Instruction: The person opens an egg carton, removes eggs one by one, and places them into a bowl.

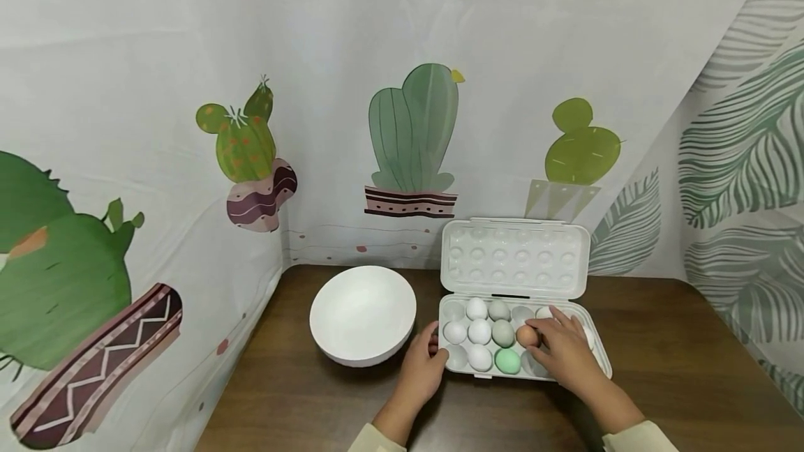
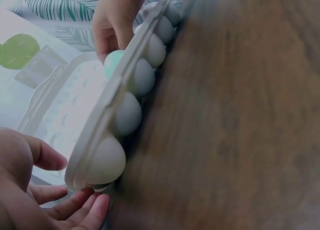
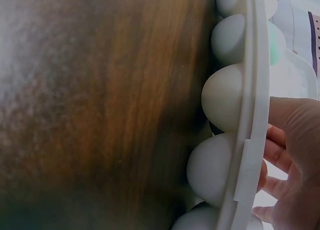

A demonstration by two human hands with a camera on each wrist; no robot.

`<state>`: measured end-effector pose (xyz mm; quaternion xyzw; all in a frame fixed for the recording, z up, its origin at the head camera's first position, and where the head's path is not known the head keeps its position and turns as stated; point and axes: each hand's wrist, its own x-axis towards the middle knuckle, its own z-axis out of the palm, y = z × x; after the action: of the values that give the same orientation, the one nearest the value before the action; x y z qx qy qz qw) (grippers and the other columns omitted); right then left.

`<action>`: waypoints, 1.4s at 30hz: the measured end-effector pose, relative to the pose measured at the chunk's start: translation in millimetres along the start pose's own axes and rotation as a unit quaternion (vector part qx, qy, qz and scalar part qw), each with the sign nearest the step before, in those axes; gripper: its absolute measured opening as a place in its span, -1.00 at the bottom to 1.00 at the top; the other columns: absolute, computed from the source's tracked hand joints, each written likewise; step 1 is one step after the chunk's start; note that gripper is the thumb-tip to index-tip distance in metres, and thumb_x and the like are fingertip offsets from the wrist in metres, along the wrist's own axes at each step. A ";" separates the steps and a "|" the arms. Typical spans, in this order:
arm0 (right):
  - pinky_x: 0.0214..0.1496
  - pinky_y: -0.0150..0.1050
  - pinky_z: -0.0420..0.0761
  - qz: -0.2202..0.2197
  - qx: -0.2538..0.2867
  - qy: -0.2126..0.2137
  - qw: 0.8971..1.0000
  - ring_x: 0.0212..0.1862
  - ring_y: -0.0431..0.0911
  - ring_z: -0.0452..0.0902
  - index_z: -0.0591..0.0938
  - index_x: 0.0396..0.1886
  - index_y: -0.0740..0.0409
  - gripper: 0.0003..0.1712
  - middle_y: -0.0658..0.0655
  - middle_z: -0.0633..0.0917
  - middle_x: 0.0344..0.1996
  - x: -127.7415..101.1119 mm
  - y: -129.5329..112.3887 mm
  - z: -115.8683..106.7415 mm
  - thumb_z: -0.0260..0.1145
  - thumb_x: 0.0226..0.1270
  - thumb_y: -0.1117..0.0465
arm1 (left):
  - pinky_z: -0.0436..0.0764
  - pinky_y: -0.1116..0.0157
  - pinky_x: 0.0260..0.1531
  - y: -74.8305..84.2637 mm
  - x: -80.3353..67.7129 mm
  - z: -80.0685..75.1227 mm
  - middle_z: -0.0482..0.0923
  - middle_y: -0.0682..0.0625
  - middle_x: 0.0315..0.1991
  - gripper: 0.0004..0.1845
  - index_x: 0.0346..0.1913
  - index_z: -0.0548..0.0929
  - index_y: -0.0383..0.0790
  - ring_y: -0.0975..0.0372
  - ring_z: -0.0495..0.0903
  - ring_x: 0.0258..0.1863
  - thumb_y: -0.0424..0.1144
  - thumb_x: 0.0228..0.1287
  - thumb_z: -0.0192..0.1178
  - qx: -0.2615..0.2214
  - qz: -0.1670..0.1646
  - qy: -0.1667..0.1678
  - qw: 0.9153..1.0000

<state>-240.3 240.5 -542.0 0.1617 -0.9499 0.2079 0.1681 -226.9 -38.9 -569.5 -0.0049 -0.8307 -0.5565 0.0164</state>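
Two hands at an open egg box on a wooden table.

The left hand [image 1: 422, 367] rests with loosely curled fingers against the left end of the egg box [image 1: 599, 354], steadying it and clasping nothing, with a white bowl [image 1: 362, 314] just beside it on the left. The right hand [image 1: 563, 349] lies over the right half of the box (lid propped open behind), fingertips pinching a brown egg [image 1: 526, 335] in the middle row, next to white, grey and green eggs.
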 end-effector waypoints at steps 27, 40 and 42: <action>0.26 0.27 0.40 -0.026 0.056 0.102 0.993 0.20 0.33 0.57 0.67 0.04 0.28 -0.46 0.40 0.70 0.04 9.1 -13.7 0.9 0.59 0.00 0.27 | 0.45 -0.06 0.31 22.1 -5.6 -11.3 0.45 -0.24 0.31 -0.39 0.41 0.42 -0.34 -0.04 0.48 0.31 -0.31 0.27 0.12 0.097 0.072 -0.014 0.993; 0.12 -0.11 0.41 -0.008 0.094 0.116 0.989 0.09 0.15 0.60 0.64 0.09 0.25 -0.48 0.21 0.73 -0.01 13.3 -29.0 -1.0 0.55 0.10 0.28 | 0.56 0.06 0.14 34.8 -9.2 -18.7 0.51 -0.17 0.21 -0.47 0.36 0.50 -0.29 0.00 0.54 0.16 -0.31 0.31 0.12 0.087 0.096 -0.019 0.991; 0.12 -0.11 0.44 -0.003 0.097 0.111 0.989 0.10 0.12 0.62 0.63 0.11 0.21 -0.48 0.18 0.72 0.00 13.1 -33.9 0.7 0.54 0.12 0.27 | 0.60 0.07 0.12 35.7 -9.7 -19.1 0.52 -0.16 0.19 -0.50 0.32 0.53 -0.28 0.00 0.55 0.17 -0.32 0.31 0.12 0.072 0.096 -0.019 0.993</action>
<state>-239.4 208.0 -525.9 0.1557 -0.9003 0.3154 0.2563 -215.9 -42.9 -529.5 -0.0934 -0.8643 -0.4913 0.0542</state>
